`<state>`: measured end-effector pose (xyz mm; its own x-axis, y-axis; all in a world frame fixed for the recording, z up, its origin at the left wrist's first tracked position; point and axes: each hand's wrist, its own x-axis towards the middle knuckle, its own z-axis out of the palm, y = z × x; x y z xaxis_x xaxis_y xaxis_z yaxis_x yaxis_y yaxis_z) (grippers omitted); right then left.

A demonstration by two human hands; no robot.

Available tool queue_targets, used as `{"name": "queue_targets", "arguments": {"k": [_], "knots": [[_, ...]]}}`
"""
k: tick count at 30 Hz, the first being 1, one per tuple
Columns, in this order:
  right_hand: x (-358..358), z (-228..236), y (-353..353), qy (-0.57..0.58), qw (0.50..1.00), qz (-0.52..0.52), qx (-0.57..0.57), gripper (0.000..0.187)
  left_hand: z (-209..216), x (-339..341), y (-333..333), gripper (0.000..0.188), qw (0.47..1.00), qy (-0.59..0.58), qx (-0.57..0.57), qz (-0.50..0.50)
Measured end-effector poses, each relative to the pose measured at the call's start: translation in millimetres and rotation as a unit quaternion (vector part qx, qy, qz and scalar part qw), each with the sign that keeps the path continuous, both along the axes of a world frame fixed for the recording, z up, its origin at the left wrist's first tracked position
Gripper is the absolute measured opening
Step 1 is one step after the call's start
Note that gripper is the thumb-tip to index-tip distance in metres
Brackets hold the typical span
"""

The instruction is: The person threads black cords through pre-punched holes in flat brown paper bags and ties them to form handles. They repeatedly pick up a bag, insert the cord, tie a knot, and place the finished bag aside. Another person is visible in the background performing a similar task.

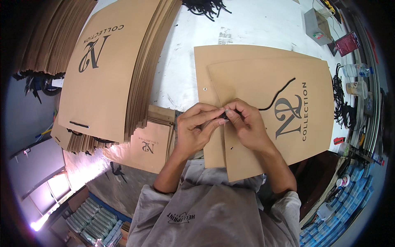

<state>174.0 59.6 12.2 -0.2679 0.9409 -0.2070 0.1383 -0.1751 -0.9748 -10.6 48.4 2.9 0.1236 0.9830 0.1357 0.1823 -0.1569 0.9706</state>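
Two flat brown paper bags with black print lie overlapped before me, turned slightly apart. Over the left edge of the upper paper bag (pixel 263 74), my left hand (pixel 199 125) and my right hand (pixel 250 125) meet with fingertips pinched together. Between them they grip a black cord (pixel 282 90), whose free end trails right across the bag's face. My fingers cover the part of the cord at the edge. A dark hole shows in the upper bag below my right hand. The lower paper bag (pixel 207 61) has a pale eyelet near its left edge.
A tall stack of brown bags (pixel 107 94) stands at left, with smaller bags (pixel 142 142) beside it. Black cords lie bunched at the top (pixel 207 7) and right (pixel 341 103). A plastic bottle (pixel 357 70), a cup (pixel 356 89) and a grey box (pixel 317 26) line the right side.
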Motion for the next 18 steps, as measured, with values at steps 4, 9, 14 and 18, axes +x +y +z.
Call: {"name": "queue_targets", "arguments": {"k": [4, 9, 14, 18], "knots": [[-6.0, -3.3, -1.9, 0.057, 0.997, -0.024, 0.038, 0.01, -7.9, 7.5, -5.5, 0.017, 0.999, -0.028, -0.015, 0.04], [-4.2, 2.1, 0.3, -0.099, 0.983, 0.047, 0.146, 0.004, -7.1, -3.2, -17.9, 0.008, 0.985, -0.121, -0.122, 0.012], [-19.4, -7.8, 5.1, -0.255, 0.906, 0.031, 0.337, 0.01, 24.5, -16.5, -31.9, 0.008, 0.989, -0.136, -0.036, 0.036], [-1.1, 1.3, 18.4, -0.188, 0.937, 0.084, 0.282, 0.022, 10.2, -26.6, -27.1, 0.011, 0.988, -0.116, 0.006, 0.098]]}}
